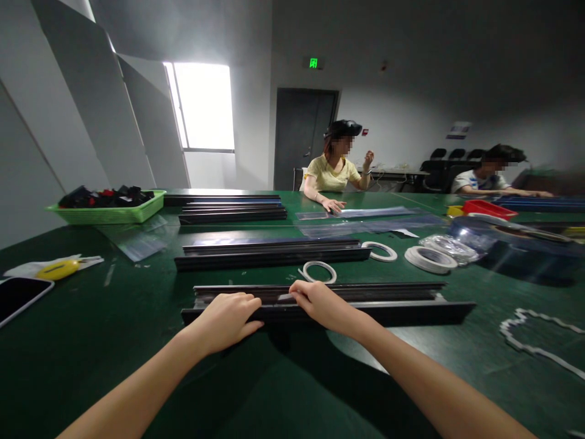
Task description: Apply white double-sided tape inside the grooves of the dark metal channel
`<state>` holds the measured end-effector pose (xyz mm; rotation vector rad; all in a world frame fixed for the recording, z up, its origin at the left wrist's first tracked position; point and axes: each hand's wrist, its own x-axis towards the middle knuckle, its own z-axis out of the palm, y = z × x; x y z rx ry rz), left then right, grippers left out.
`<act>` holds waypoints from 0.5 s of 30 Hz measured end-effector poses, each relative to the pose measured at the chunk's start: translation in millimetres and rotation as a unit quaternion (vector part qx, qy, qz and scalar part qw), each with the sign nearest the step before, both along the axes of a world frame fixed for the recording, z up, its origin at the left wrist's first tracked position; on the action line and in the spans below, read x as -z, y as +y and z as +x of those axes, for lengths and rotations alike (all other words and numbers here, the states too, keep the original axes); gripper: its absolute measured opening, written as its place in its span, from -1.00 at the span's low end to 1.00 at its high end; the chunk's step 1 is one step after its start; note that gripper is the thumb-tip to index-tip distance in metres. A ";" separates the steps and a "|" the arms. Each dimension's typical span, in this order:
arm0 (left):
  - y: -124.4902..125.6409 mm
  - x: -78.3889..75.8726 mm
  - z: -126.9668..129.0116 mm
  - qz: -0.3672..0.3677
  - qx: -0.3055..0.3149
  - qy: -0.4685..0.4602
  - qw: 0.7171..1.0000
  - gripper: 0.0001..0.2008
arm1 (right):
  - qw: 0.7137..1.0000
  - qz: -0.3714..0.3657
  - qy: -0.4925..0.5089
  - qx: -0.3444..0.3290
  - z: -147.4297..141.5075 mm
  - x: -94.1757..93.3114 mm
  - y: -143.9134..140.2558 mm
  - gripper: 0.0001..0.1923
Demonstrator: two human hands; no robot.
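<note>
A stack of long black profile strips (402, 303) lies across the green table (109, 329) right in front of me. My left hand (227, 318) rests on top of the stack near its left end, fingers curled over it. My right hand (320, 302) sits just to the right, fingertips pinching a small pale strip of tape (287, 297) against the top profile. A white tape ring (319, 271) lies just behind the stack.
More black profile stacks (269, 253) (231, 213) lie farther back. A green basket (109, 210) of dark parts, a phone (18, 296) and a yellow cutter (58, 269) are at left. Tape rolls (429, 259), plastic sleeves and a peeled white strip (534, 341) are at right. Two people sit across the table.
</note>
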<state>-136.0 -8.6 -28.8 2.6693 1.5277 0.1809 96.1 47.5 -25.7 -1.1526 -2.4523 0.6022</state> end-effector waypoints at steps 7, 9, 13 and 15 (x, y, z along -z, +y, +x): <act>1.0 4.0 -1.4 0.007 0.005 0.000 1.000 -0.75 | 1.000 -0.006 -0.012 0.003 -0.3 -2.2 -2.8 -0.74; 1.2 4.3 -1.5 0.011 0.008 -0.001 1.000 -0.75 | 1.000 -0.003 -0.013 0.004 -0.3 -2.4 -3.2 -0.73; 1.0 3.9 -1.3 0.015 0.009 -0.004 1.000 -0.74 | 1.000 0.001 -0.015 0.000 -0.3 -1.8 -2.0 -0.77; 0.7 3.6 -1.1 0.014 0.008 -0.003 1.000 -0.74 | 1.000 0.002 -0.015 0.001 -0.2 -1.2 -0.7 -0.78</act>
